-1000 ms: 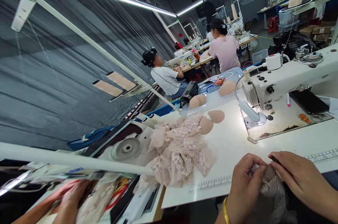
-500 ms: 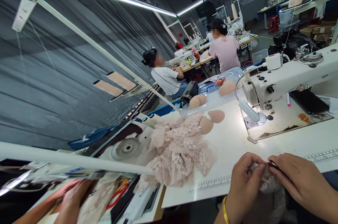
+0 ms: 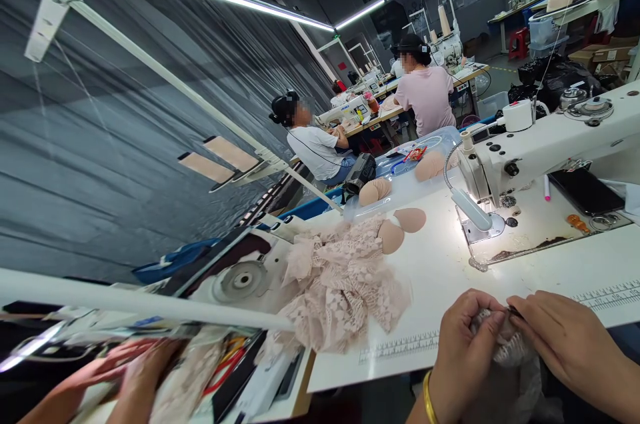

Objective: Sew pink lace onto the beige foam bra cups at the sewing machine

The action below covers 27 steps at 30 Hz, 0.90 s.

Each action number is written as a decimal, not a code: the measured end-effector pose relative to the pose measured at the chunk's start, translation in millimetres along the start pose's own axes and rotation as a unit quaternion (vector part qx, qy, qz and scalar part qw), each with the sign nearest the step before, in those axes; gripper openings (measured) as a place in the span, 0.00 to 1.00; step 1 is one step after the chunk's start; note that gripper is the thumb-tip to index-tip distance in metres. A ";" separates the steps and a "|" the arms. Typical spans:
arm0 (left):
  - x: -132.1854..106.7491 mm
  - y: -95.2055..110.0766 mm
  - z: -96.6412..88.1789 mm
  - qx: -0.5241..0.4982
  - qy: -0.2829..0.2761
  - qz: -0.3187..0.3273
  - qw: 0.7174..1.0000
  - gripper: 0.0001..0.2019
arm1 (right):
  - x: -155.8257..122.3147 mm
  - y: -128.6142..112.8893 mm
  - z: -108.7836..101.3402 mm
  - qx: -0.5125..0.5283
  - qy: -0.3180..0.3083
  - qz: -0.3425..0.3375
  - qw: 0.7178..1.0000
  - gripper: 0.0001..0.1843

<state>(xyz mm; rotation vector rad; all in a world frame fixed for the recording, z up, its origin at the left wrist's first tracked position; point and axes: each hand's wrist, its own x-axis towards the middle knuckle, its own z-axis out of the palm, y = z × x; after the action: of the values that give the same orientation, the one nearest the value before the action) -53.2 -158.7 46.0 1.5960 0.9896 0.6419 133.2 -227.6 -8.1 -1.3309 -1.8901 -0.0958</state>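
Note:
At the table's front edge, my left hand (image 3: 467, 351), with a gold bangle on its wrist, pinches a piece of pale pink lace fabric (image 3: 513, 349). The fabric bunches between both hands and hangs below the tabletop. My right hand (image 3: 570, 341) is closed around a thin dark tool (image 3: 515, 312) whose tip meets the lace beside my left fingertips; its kind is mostly hidden by the fingers. Left of my hands lies a heap of matching lace (image 3: 345, 284). Two beige foam cups (image 3: 391, 237) rest against that heap.
A lit sewing machine (image 3: 540, 137) stands just beyond my hands, with a black phone (image 3: 586, 192) under its arm. Stacked beige cups (image 3: 374, 191) sit on a clear plastic sheet. A co-worker's hands (image 3: 135, 371) work at lower left. Two people sit at machines farther back.
My hands stay almost in place, still gripping the lace and the dark tool, with slight finger movement. At lower left, the co-worker's hands have shifted a little.

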 end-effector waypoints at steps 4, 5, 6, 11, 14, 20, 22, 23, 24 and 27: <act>0.2 -0.8 0.5 0.016 0.005 0.007 1.000 0.09 | 1.6 1.3 -0.5 -0.030 0.009 -0.021 0.999 0.10; 0.3 0.0 0.5 0.016 0.005 0.007 1.000 0.08 | 2.0 1.8 -0.9 -0.035 0.007 -0.026 0.999 0.10; 0.6 1.1 0.4 0.013 0.003 0.006 1.000 0.08 | 2.2 2.2 -1.4 -0.038 0.005 -0.031 0.999 0.10; 1.1 6.7 -1.3 -0.012 -0.018 -0.003 1.000 0.09 | 0.5 4.6 -2.8 -0.024 -0.016 -0.035 0.999 0.10; 0.7 6.5 -2.4 -0.002 -0.015 -0.001 1.000 0.09 | 0.1 5.0 -3.5 -0.013 -0.040 -0.028 0.999 0.10; 1.2 2.4 -2.4 0.019 -0.010 0.004 1.000 0.09 | 4.5 2.7 -5.6 0.003 -0.039 -0.011 0.999 0.09; 1.0 2.7 -2.7 0.023 -0.011 0.008 1.000 0.08 | 5.1 2.8 -6.3 0.007 -0.039 -0.007 0.999 0.09; 0.8 3.2 -3.0 0.027 -0.013 0.010 1.000 0.08 | 4.9 3.1 -6.5 0.006 -0.042 -0.008 0.999 0.09; 0.5 3.8 -3.4 0.032 -0.014 0.013 0.999 0.08 | 4.4 3.5 -6.6 0.005 -0.047 -0.011 0.999 0.09; -0.4 5.1 -4.6 0.048 -0.020 0.026 0.998 0.07 | 1.9 4.7 -6.2 0.005 -0.069 -0.015 0.998 0.12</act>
<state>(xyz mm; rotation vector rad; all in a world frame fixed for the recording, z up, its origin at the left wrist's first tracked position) -55.9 -156.9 52.0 1.7175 0.9653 0.6022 140.4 -227.0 -4.4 -1.3317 -2.0231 -0.0101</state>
